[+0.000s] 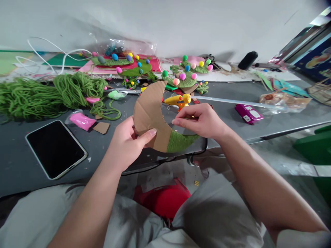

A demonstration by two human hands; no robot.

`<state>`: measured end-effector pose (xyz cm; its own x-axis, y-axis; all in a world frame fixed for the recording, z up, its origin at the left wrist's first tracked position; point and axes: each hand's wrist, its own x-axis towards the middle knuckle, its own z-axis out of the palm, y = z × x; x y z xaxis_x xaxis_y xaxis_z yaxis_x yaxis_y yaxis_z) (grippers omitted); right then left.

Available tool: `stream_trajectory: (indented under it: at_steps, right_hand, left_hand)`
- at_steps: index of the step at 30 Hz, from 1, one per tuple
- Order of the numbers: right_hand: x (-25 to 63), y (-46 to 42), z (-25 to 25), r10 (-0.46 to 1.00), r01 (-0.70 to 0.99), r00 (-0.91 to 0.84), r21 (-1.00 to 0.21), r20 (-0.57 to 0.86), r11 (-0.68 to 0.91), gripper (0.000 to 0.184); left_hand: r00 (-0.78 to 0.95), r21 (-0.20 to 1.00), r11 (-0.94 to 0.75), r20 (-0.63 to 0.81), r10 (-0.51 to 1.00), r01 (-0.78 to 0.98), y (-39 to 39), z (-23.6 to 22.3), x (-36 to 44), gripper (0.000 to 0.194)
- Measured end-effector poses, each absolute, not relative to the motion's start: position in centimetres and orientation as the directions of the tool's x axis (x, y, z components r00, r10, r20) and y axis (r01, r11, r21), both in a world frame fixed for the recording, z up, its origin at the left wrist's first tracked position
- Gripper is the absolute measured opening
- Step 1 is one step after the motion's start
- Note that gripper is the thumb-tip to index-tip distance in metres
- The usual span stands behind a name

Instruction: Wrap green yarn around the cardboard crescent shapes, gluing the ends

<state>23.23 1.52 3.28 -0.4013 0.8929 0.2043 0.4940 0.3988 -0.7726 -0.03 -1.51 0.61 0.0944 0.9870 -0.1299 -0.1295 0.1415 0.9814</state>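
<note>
A cardboard crescent [149,110] is held upright over the table's front edge; its lower tip is wrapped in green yarn [181,141]. My left hand [126,143] grips the crescent's lower middle, thumb pressed on the cardboard face. My right hand [201,120] sits at the inner curve just above the yarn wrap, fingers pinched together, seemingly on a strand of yarn too thin to make out. A yellow glue gun [178,100] lies on the table just behind the crescent.
A dark tablet [55,148] lies at the left. Green yarn bundles [46,94] pile behind it, with pink packets [82,121]. Finished yarn crescents with pompoms [184,79] crowd the back. A purple packet [248,114] and a clear glue stick [232,102] lie right. A red stool [162,199] is below.
</note>
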Motion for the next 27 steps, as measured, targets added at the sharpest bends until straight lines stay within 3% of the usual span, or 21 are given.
stream_trajectory:
  at_steps: [5, 15, 19, 22, 25, 27]
  right_hand:
    - [23.8, 1.6, 3.9, 0.895, 0.483, -0.414, -0.794, 0.163, 0.368, 0.029]
    - [26.8, 1.5, 4.7, 0.878, 0.69, -0.479, -0.621, -0.005, 0.373, 0.025]
    - [26.3, 1.0, 4.7, 0.913, 0.693, -0.407, -0.645, 0.018, 0.321, 0.03]
    - [25.0, 0.8, 4.5, 0.968, 0.57, -0.239, -0.796, 0.075, 0.202, 0.034]
    - [23.4, 0.7, 4.6, 0.969, 0.267, -0.229, -0.963, -0.087, -0.024, 0.033]
    - [22.7, 0.5, 4.7, 0.952, 0.093, -0.261, -0.985, -0.162, -0.142, 0.031]
  left_hand:
    - [0.069, 0.982, 0.123, -0.114, 0.991, -0.146, -1.2, 0.3, -0.3, 0.043]
    - [-0.032, 0.976, -0.085, 0.094, 0.995, 0.202, -0.9, 0.2, -1.9, 0.036]
    - [-0.034, 0.972, -0.144, 0.152, 0.988, 0.185, -1.1, 0.5, -1.7, 0.032]
    - [-0.017, 0.982, -0.134, 0.137, 0.99, 0.133, -1.3, 0.7, -1.3, 0.034]
    - [-0.007, 0.983, -0.115, 0.117, 0.993, 0.145, -1.6, 0.9, -0.9, 0.033]
    - [-0.022, 0.987, -0.101, 0.105, 0.994, 0.125, -1.6, 1.0, -0.7, 0.032]
